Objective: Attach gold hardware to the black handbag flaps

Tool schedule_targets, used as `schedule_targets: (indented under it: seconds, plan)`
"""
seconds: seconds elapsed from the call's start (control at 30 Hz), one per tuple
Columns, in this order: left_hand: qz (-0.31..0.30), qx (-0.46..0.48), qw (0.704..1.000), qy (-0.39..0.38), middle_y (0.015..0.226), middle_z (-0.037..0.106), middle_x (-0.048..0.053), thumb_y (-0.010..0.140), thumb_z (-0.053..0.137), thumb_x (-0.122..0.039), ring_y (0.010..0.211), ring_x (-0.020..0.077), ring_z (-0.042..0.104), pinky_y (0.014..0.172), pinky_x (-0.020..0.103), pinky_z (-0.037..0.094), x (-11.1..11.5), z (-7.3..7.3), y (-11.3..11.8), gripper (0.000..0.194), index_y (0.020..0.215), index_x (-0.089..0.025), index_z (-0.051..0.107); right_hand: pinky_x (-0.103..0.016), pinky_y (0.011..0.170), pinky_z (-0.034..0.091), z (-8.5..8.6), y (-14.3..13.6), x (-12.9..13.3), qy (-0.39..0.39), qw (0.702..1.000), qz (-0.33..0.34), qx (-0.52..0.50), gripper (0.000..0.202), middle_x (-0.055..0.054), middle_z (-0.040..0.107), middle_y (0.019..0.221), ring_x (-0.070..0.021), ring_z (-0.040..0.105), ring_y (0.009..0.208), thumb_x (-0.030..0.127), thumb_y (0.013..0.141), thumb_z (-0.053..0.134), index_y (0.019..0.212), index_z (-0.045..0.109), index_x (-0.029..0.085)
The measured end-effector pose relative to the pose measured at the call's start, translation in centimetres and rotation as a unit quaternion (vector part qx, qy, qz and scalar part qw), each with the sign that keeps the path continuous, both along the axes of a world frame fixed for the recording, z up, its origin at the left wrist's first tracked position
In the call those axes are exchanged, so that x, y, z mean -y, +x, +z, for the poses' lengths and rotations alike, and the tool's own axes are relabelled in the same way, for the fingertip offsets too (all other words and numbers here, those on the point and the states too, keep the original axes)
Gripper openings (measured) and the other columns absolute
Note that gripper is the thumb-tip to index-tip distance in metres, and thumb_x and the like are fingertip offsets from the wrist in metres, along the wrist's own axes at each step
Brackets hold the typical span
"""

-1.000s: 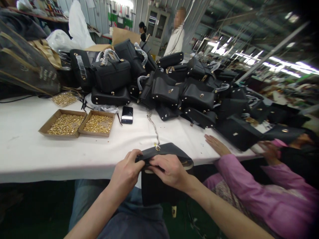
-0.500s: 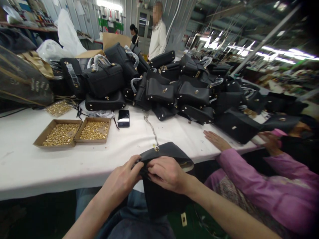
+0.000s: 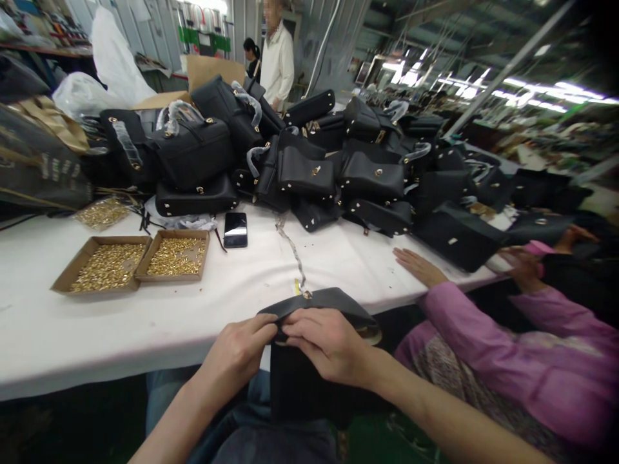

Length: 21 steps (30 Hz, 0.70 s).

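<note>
A black handbag lies across my lap and against the table's front edge, its upper part bent over the edge. A gold ring-shaped fitting shows on its far side. My left hand is closed on the bag's left edge, thumb and fingers pinching the black material. Beside it, my right hand is closed over the same edge, with its fingertips tucked into the fold and partly hidden. Whether a small part lies between the fingers cannot be seen.
Two cardboard trays of small gold fittings stand left, near a phone. A heap of black handbags fills the table's back. To my right, a co-worker's hand rests on the white tabletop. Another person stands behind.
The bag's upper part has flattened and sits slightly lower, with both hands still gripping its edge. The view has shifted a little. The standing person has moved left.
</note>
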<state>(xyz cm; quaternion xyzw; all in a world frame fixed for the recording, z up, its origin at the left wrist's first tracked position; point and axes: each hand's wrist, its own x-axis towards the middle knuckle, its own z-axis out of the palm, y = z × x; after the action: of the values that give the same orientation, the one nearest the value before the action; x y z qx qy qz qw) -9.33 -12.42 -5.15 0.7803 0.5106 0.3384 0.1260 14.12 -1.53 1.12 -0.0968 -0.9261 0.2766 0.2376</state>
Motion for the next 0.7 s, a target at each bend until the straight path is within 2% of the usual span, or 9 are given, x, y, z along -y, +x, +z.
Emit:
schedule_targets:
  seconds: [0.1, 0.17, 0.3, 0.5, 0.7]
  plan:
    - [-0.004, -0.021, 0.999, 0.040, 0.143, 0.075, 0.012, 0.104, 0.051, -0.001, 0.125, 0.0249, 0.077, 0.102, 0.037, 0.069, 0.5, -0.6, 0.0, 0.032, 0.125, -0.021, 0.065, -0.035, 0.091, 0.061, 0.9, 0.0, 0.8, -0.144, 0.988, -0.054, 0.026, 0.018, -0.006, 0.082, 0.112, -0.0215, 0.078, 0.101, 0.014, 0.111, 0.062, 0.117, 0.078, 0.022]
    - [-0.005, -0.027, 0.998, 0.058, 0.144, 0.074, 0.013, 0.104, 0.051, -0.001, 0.128, 0.0253, 0.077, 0.103, 0.037, 0.069, 0.7, -0.8, 0.0, 0.033, 0.127, -0.020, 0.065, -0.033, 0.092, 0.060, 1.4, -0.2, 1.1, -0.199, 0.974, -0.095, 0.043, 0.020, -0.003, 0.084, 0.110, -0.0207, 0.079, 0.099, 0.014, 0.110, 0.066, 0.116, 0.081, 0.025]
    - [0.000, -0.022, 0.997, 0.079, 0.140, 0.076, 0.014, 0.105, 0.053, -0.003, 0.124, 0.0247, 0.078, 0.101, 0.036, 0.070, 0.5, -0.8, 0.0, 0.033, 0.129, -0.021, 0.066, -0.035, 0.098, 0.059, 1.8, -0.6, 1.1, -0.190, 0.974, -0.109, 0.065, 0.027, -0.003, 0.085, 0.114, -0.0234, 0.079, 0.106, 0.011, 0.105, 0.073, 0.122, 0.085, 0.028]
    - [-0.018, -0.029, 0.996, 0.079, 0.139, 0.077, 0.015, 0.102, 0.050, -0.001, 0.124, 0.0249, 0.078, 0.101, 0.037, 0.071, 0.4, -0.6, -0.1, 0.037, 0.129, -0.020, 0.066, -0.031, 0.092, 0.058, 1.7, -0.6, 1.0, -0.217, 0.966, -0.131, 0.057, 0.023, 0.003, 0.086, 0.103, -0.0202, 0.080, 0.096, 0.008, 0.096, 0.082, 0.107, 0.086, 0.028]
    - [-0.037, -0.075, 0.994, 0.068, 0.142, 0.074, 0.018, 0.098, 0.048, 0.002, 0.125, 0.0296, 0.077, 0.098, 0.042, 0.072, 0.9, -0.6, 0.1, 0.039, 0.128, -0.017, 0.065, -0.029, 0.083, 0.055, 1.5, -0.6, 1.8, -0.225, 0.962, -0.148, 0.047, 0.017, 0.002, 0.082, 0.092, -0.0181, 0.076, 0.086, 0.008, 0.100, 0.076, 0.096, 0.082, 0.023]
